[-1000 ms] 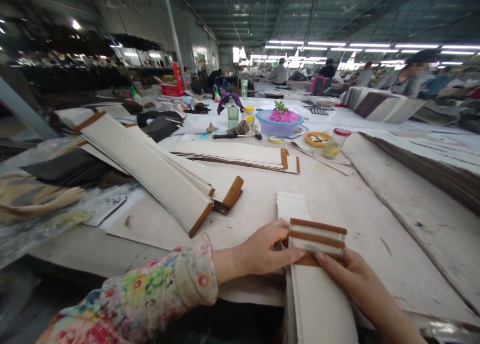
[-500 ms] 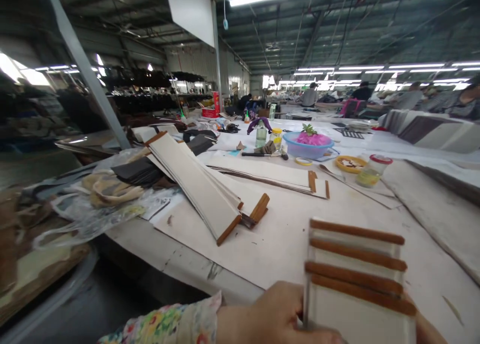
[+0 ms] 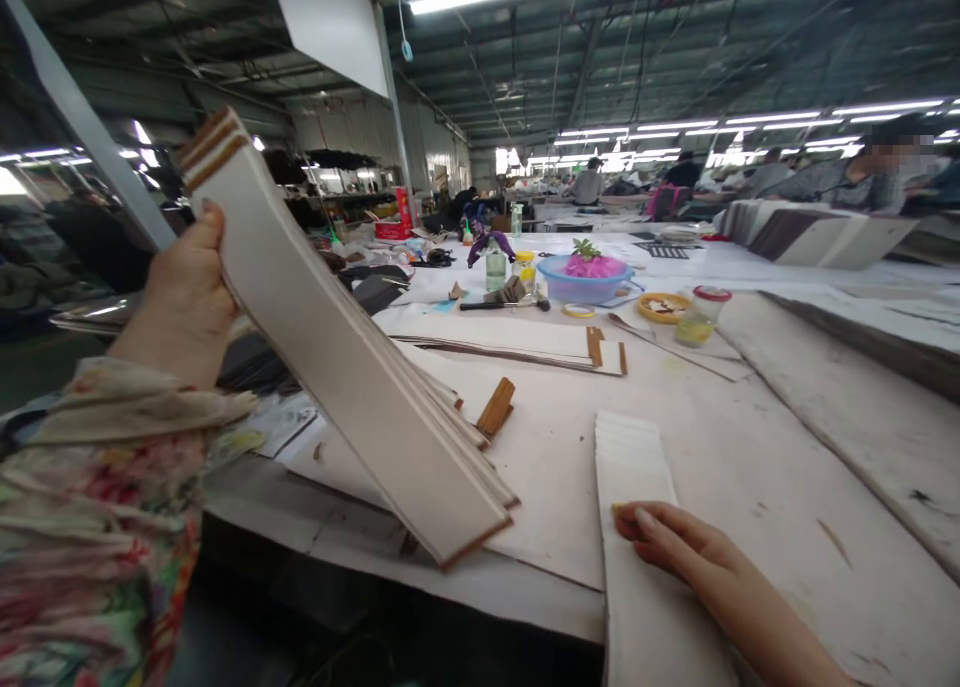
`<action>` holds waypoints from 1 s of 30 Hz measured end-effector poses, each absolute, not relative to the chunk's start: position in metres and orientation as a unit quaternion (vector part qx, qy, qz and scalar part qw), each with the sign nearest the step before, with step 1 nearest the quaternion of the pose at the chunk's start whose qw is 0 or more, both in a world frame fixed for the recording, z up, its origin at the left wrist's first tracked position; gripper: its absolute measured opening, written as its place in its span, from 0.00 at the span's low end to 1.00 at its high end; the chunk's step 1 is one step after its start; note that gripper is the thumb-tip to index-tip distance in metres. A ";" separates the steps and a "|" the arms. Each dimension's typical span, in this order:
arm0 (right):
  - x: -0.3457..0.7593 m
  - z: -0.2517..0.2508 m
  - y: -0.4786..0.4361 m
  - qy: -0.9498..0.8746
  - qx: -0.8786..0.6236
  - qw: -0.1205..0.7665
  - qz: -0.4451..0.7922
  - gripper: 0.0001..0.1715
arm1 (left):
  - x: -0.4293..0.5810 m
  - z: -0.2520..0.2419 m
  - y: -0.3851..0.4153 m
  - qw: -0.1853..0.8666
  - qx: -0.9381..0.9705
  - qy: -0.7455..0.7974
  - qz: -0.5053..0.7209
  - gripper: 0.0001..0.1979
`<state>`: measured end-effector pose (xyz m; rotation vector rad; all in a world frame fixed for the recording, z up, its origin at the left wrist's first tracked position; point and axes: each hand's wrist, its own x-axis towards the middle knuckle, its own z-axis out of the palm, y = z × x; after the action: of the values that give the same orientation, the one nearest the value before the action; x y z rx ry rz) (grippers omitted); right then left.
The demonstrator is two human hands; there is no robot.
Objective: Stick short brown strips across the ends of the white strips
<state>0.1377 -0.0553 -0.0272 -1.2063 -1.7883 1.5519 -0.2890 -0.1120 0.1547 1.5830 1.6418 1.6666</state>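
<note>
My left hand is closed round the upper end of a stack of long white strips with brown bands at their ends. The stack slants down to the right, its lower ends fanned slightly apart above the table edge. Over at the lower right, my right hand touches another layered stack of white strips lying on the table. Its fingers are bunched together, with a small yellow spot at the fingertips; what they hold, if anything, is unclear.
Behind lie more brown-ended strips, a brown piece and a dark-handled brush. Farther back stand a bottle, a blue basin, a yellow dish and a red-rimmed jar. A person is at the far right.
My hands have moved apart. The left has risen leftward and holds a slanted stack of strips; the right touches white strips on the table. The view has shifted slightly right.
</note>
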 end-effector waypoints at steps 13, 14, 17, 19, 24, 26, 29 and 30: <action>0.135 -0.055 -0.067 -0.850 -0.384 0.300 0.201 0.11 | -0.243 0.060 -0.057 -0.018 0.689 0.637 0.345 0.15; 0.135 -0.055 -0.068 -0.852 -0.384 0.300 0.192 0.11 | -0.213 0.058 -0.060 -0.003 0.730 0.607 0.315 0.16; 0.135 -0.053 -0.069 -0.857 -0.381 0.298 0.178 0.10 | -0.126 0.046 -0.077 0.045 0.822 0.498 0.272 0.14; 0.135 -0.053 -0.071 -0.860 -0.379 0.295 0.172 0.10 | -0.086 0.031 -0.086 0.081 0.875 0.421 0.223 0.14; 0.138 -0.055 -0.069 -0.869 -0.370 0.283 0.168 0.10 | -0.058 -0.002 -0.080 0.118 0.897 0.388 0.178 0.12; 0.138 -0.055 -0.068 -0.870 -0.370 0.279 0.170 0.10 | -0.059 -0.004 -0.068 0.109 0.887 0.409 0.184 0.12; 0.136 -0.054 -0.072 -0.866 -0.379 0.277 0.171 0.10 | -0.058 -0.003 -0.049 0.094 0.872 0.437 0.200 0.12; 0.134 -0.053 -0.075 -0.865 -0.381 0.276 0.171 0.10 | -0.056 -0.003 -0.043 0.091 0.871 0.438 0.204 0.12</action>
<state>0.1345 -0.0752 -0.0528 -1.0241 -2.3248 0.4603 -0.0557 -0.0434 -0.0032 2.5882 1.3010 0.6057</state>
